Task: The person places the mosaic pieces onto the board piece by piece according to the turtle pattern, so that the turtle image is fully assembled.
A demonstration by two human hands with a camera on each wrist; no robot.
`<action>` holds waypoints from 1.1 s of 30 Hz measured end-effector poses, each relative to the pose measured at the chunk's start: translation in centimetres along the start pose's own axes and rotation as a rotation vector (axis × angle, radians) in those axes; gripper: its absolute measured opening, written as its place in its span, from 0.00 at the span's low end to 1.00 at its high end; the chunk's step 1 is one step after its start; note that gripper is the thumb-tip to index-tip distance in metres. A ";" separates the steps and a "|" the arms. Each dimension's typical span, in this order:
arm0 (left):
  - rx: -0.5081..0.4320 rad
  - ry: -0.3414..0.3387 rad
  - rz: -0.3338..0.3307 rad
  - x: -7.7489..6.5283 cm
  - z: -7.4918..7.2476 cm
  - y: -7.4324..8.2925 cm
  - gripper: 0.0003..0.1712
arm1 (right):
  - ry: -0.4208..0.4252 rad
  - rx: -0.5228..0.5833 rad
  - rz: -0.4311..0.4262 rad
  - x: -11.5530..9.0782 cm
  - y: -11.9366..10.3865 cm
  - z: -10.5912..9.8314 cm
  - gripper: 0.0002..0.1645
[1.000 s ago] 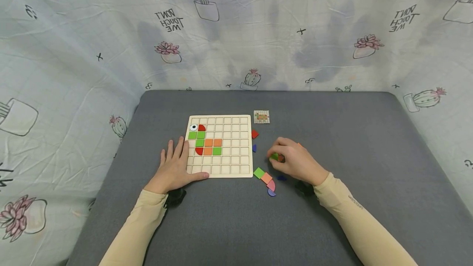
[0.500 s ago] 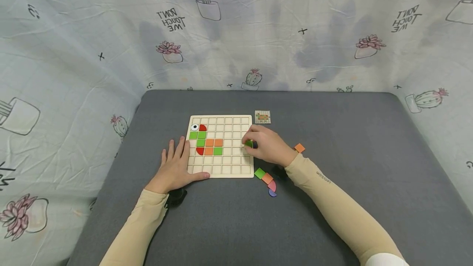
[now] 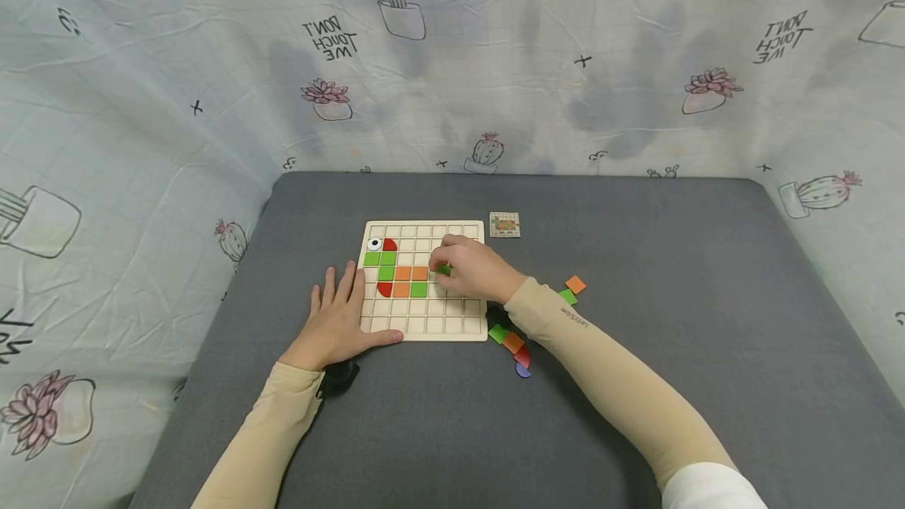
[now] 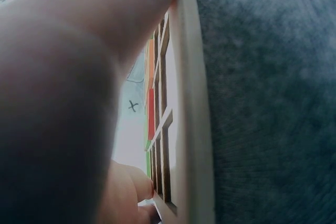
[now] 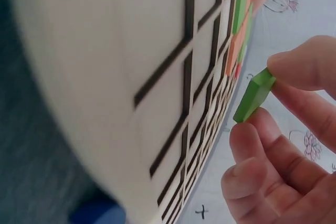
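Note:
My left hand (image 3: 335, 320) lies spread at the left side of a light wooden grid board (image 3: 454, 326), its fingers along the left edge and the thumb on the front edge. Over the board's middle right, my right hand (image 3: 470, 267) pinches a green square tile (image 5: 254, 95) between thumb and fingertips. The tile is tilted and held off the grid in the right wrist view. Set in the board's left half are a round eye tile (image 3: 374, 243), two red quarter-round tiles (image 3: 390, 245), and several green squares (image 3: 387, 258) and orange squares (image 3: 401, 273).
A small picture card (image 3: 505, 225) lies beyond the board's back right corner. Near the front right corner, loose tiles include an orange square (image 3: 514, 343) and a purple half-round (image 3: 523, 370). Farther right lie another orange tile (image 3: 576, 284) and green tile (image 3: 568, 297), close to the right sleeve (image 3: 587, 328).
My right hand has moved left from the loose tiles to over the board, carrying the green tile. My left hand has stayed at the board's edge.

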State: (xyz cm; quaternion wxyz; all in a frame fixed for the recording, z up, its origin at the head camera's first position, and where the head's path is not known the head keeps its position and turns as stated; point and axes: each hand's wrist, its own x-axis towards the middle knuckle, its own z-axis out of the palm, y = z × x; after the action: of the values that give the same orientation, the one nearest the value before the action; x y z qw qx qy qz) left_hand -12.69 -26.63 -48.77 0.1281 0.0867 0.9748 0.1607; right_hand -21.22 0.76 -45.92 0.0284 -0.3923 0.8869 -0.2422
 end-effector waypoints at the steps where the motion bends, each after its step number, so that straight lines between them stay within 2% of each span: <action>1: -0.001 0.002 0.001 0.0 0.0 0.0 0.79 | -0.010 -0.005 0.004 0.2 -0.1 0.1 0.07; 13: 0.012 0.001 0.005 0.0 -0.2 0.2 0.79 | -0.071 -0.018 0.014 1.8 -0.4 0.8 0.04; 33: 0.017 0.004 0.012 0.0 -0.4 0.3 0.78 | -0.064 -0.046 0.040 1.5 -0.6 0.8 0.05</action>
State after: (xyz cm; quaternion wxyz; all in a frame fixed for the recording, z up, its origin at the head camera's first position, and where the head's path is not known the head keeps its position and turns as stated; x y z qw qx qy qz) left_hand -12.80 -26.49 -48.36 0.1245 0.0934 0.9759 0.1532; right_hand -21.70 -0.95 -46.15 0.0526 -0.3826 0.8986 -0.2083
